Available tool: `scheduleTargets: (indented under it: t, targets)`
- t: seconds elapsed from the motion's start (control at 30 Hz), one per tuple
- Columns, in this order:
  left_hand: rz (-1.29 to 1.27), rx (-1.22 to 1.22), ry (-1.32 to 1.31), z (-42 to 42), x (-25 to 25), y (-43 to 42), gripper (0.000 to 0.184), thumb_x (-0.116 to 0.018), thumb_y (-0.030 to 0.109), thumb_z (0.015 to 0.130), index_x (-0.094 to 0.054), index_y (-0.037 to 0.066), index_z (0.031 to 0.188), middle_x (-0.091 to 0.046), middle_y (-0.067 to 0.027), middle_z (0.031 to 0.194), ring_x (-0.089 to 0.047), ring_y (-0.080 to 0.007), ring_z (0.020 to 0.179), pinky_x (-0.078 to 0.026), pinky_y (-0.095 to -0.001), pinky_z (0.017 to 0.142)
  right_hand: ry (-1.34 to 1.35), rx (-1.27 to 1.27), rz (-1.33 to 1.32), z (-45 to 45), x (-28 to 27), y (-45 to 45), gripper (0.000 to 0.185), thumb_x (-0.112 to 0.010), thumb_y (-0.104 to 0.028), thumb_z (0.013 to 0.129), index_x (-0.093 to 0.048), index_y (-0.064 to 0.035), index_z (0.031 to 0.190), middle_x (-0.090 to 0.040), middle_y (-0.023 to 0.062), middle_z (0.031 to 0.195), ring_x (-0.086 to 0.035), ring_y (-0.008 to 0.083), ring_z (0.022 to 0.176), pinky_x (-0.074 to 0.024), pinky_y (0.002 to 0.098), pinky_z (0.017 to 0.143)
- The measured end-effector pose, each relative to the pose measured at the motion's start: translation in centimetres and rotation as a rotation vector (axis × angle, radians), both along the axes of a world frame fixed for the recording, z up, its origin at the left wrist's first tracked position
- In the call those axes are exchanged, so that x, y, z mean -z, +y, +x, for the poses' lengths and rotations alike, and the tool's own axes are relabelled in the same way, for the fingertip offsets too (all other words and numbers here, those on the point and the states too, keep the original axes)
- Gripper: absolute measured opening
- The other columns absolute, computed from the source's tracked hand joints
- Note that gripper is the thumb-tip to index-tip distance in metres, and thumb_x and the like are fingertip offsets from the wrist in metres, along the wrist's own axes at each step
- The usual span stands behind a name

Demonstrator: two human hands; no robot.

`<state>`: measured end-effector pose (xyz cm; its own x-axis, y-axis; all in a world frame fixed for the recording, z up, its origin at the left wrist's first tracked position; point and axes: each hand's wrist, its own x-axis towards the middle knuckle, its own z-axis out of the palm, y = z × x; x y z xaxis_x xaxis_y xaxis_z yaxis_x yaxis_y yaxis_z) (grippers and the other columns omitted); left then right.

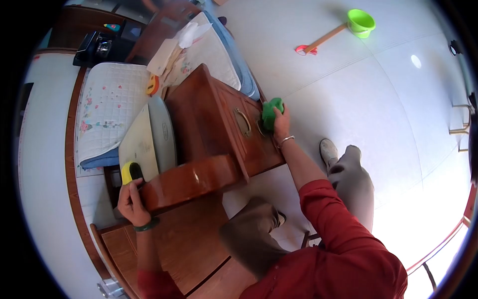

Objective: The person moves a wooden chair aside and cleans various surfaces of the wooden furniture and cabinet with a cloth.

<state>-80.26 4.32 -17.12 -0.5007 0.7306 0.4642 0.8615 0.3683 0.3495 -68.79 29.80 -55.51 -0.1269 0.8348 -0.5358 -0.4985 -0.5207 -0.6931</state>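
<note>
My right hand [282,123] is closed around a bunched green cloth [270,113]. The cloth is against the edge of the reddish-brown wooden cabinet [191,112], close to a brass drawer handle [242,122]. On the other side, my left hand [132,203] grips a rounded yellow-and-black object [130,172] beside the cabinet's curved, glossy wooden end [194,182]. What kind of object it is does not show clearly. Just above it stands a grey-rimmed, cream-coloured panel [141,142], leaning by the cabinet.
A quilted floral pad [112,99] lies behind the panel, and a second padded surface [214,55] extends beyond the cabinet. A lime-green bucket [360,25] and a wooden-handled tool [326,38] are on the tiled floor. A wooden bench [184,244] is below me.
</note>
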Motion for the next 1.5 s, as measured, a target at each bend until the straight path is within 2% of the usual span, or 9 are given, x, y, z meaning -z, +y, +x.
scheduleTargets:
  t: [0.07, 0.2, 0.27, 0.37, 0.53, 0.7, 0.83, 1.4, 1.5]
  targets:
    - [-0.037, -0.031, -0.014, -0.1, 0.0, -0.1, 0.02, -0.046, 0.006, 0.09, -0.062, -0.005, 0.086, -0.06, -0.008, 0.079, -0.053, -0.013, 0.072, -0.041, -0.0246, 0.066, -0.317, 0.034, 0.37, -2.3, 1.1, 1.0, 0.043, -0.053, -0.019, 0.084, -0.048, -0.0004, 0.123, -0.053, 0.0173, 0.121, -0.053, 0.0268, 0.106, -0.0399, 0.033, 0.091]
    - [-0.055, -0.038, 0.0, 0.1, 0.0, 0.1, 0.023, -0.043, 0.007, 0.091, -0.062, -0.005, 0.086, -0.058, -0.007, 0.078, -0.052, -0.0137, 0.071, -0.039, -0.0247, 0.066, -0.222, -0.116, 0.465, -4.2, 3.8, 2.1, 0.041, -0.052, -0.017, 0.083, -0.051, -0.0076, 0.123, -0.054, 0.0182, 0.122, -0.053, 0.0287, 0.109, -0.0397, 0.0334, 0.092]
    - [-0.068, -0.059, -0.001, -0.2, 0.1, -0.2, 0.024, -0.042, 0.009, 0.091, -0.062, -0.005, 0.086, -0.056, -0.0062, 0.077, -0.05, -0.0135, 0.071, -0.038, -0.025, 0.066, -0.543, -0.453, 0.445, -4.7, 4.4, 2.2, 0.035, -0.05, -0.015, 0.081, -0.057, -0.0152, 0.115, -0.059, 0.0202, 0.109, -0.057, 0.0346, 0.1, -0.0436, 0.0387, 0.087]
    - [-0.076, -0.08, -0.037, 0.2, 0.0, 0.1, 0.025, -0.043, 0.01, 0.091, -0.063, -0.004, 0.086, -0.056, -0.0062, 0.077, -0.049, -0.0133, 0.072, -0.036, -0.025, 0.067, -0.583, -0.487, 0.526, -5.6, 5.2, 3.2, 0.032, -0.046, -0.014, 0.08, -0.058, -0.0189, 0.11, -0.061, 0.0223, 0.096, -0.057, 0.0404, 0.09, -0.0457, 0.0456, 0.079]
    - [-0.111, -0.052, 0.003, 0.1, -0.4, 0.2, 0.025, -0.043, 0.009, 0.092, -0.061, -0.006, 0.085, -0.058, -0.0069, 0.078, -0.05, -0.0124, 0.073, -0.037, -0.0244, 0.069, -0.605, -0.55, 0.738, -5.6, 7.3, 4.5, 0.032, -0.044, -0.014, 0.079, -0.054, -0.0173, 0.109, -0.061, 0.0226, 0.093, -0.058, 0.0413, 0.086, -0.0456, 0.0489, 0.075]
    - [-0.087, -0.079, 0.006, 0.7, -0.5, 1.0, 0.02, -0.047, 0.006, 0.087, -0.064, -0.004, 0.08, -0.055, -0.006, 0.069, -0.048, -0.0127, 0.065, -0.036, -0.0246, 0.06, -0.803, -0.803, 0.598, -4.9, 4.3, 5.1, 0.037, -0.043, -0.011, 0.076, -0.051, -0.0125, 0.112, -0.061, 0.0226, 0.098, -0.057, 0.0407, 0.094, -0.045, 0.0469, 0.082]
    - [-0.031, -0.054, 0.004, 0.5, -0.3, 0.8, 0.018, -0.048, 0.004, 0.087, -0.064, -0.003, 0.081, -0.054, -0.0059, 0.068, -0.047, -0.0116, 0.063, -0.036, -0.0239, 0.058, -0.851, -0.797, 0.635, -3.9, 3.8, 4.2, 0.037, -0.045, -0.013, 0.076, -0.053, -0.0127, 0.113, -0.062, 0.0225, 0.097, -0.057, 0.0406, 0.092, -0.045, 0.0467, 0.083]
    - [0.03, -0.006, 0.0, 0.2, 0.2, 0.2, 0.021, -0.049, 0.01, 0.09, -0.063, -0.004, 0.083, -0.061, -0.007, 0.074, -0.054, -0.0121, 0.071, -0.042, -0.0239, 0.067, -0.878, -0.868, 0.417, 10.9, 0.0, -8.8, 0.026, -0.049, -0.018, 0.075, -0.065, -0.0193, 0.095, -0.064, 0.0182, 0.091, -0.06, 0.0351, 0.089, -0.0461, 0.0429, 0.081]
    - [0.034, -0.004, 0.003, 0.2, 0.2, 0.0, 0.021, -0.05, 0.011, 0.09, -0.064, -0.004, 0.084, -0.061, -0.0063, 0.075, -0.054, -0.0115, 0.071, -0.042, -0.0241, 0.068, -0.939, -1.041, 0.391, 13.0, 0.4, -10.7, 0.026, -0.048, -0.018, 0.076, -0.064, -0.0108, 0.096, -0.063, 0.0187, 0.096, -0.059, 0.0354, 0.092, -0.0462, 0.0442, 0.081]
